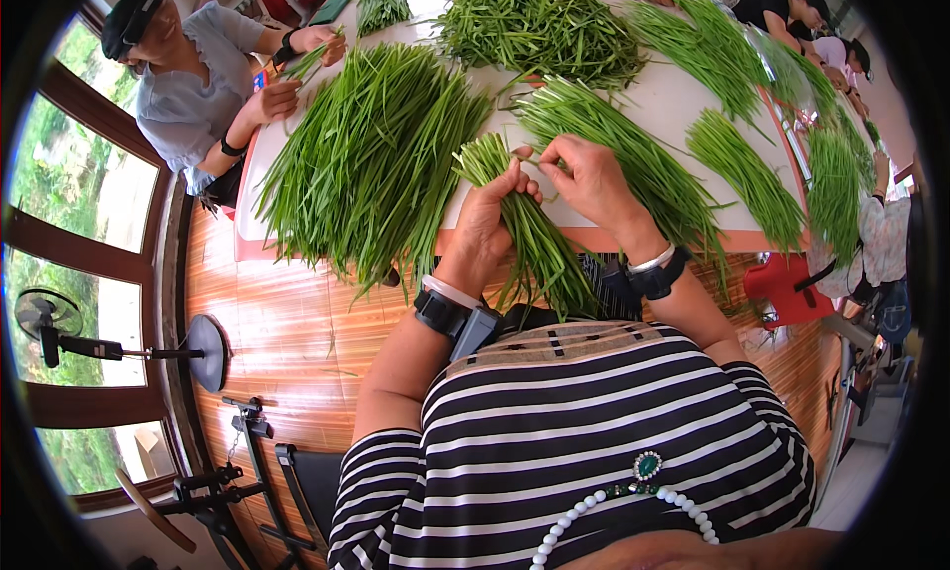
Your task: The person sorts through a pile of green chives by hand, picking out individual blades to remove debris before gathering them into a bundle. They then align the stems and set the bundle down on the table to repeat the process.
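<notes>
My left hand (493, 206) is closed around a bunch of long green leaf stalks (534, 236), likely garlic chives, just over the table's near edge. The pale cut ends point up and away; the leaves hang down towards my waist. Close beside those ends, my right hand (586, 180) has its thumb and forefinger pinched together near a thin strand by the left thumb. A big pile of the same stalks (371, 154) lies to the left, and a long bundle (623, 154) lies to the right, partly behind my right hand.
A white table (653, 117) with a pink rim bears a loose heap of green leaves (542, 28) and a smaller bundle (746, 177). A co-worker (200, 80) handles stalks at the left; others work at the right. A red chair (787, 288) stands near the right corner.
</notes>
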### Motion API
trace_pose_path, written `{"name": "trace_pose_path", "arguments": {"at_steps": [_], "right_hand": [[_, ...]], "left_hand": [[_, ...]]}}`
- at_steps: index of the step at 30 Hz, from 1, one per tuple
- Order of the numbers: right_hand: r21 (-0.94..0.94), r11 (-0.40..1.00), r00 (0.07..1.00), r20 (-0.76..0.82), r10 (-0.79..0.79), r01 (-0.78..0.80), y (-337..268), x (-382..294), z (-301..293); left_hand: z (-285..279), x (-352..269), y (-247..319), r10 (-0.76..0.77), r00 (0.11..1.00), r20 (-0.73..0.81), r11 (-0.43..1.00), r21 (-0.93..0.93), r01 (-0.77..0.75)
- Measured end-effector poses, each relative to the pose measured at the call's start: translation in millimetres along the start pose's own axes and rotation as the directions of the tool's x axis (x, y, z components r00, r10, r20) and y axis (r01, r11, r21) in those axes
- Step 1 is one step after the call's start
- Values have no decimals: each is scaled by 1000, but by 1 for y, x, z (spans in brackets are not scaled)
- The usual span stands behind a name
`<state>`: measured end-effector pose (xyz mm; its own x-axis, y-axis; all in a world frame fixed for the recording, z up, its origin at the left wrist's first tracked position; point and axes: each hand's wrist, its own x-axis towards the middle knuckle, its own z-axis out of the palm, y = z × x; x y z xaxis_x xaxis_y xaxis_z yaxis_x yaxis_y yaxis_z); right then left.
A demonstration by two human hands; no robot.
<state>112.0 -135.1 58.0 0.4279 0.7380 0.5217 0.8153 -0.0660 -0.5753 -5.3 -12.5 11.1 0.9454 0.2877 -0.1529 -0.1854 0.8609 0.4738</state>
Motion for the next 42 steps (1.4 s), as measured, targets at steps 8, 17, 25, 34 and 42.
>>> {"name": "trace_pose_path", "arguments": {"at_steps": [8,17,25,34,42], "right_hand": [[-64,997,995,91,-45,51,16,-9,-17],[-226,964,989,7,147,-142,29,6,-31],[-313,942,992,-28,122,-124,35,6,-23],[166,962,969,156,189,-215,9,-11,-26],[198,957,957,237,165,-214,13,-18,-27]], "left_hand": [[4,-13,21,112,990,85,989,88,-120],[16,-16,51,-20,961,275,982,-174,71],[3,-3,15,-117,988,101,984,-125,129],[14,1,8,17,1000,-11,998,58,-16],[8,-2,9,-5,999,51,995,95,0]]}}
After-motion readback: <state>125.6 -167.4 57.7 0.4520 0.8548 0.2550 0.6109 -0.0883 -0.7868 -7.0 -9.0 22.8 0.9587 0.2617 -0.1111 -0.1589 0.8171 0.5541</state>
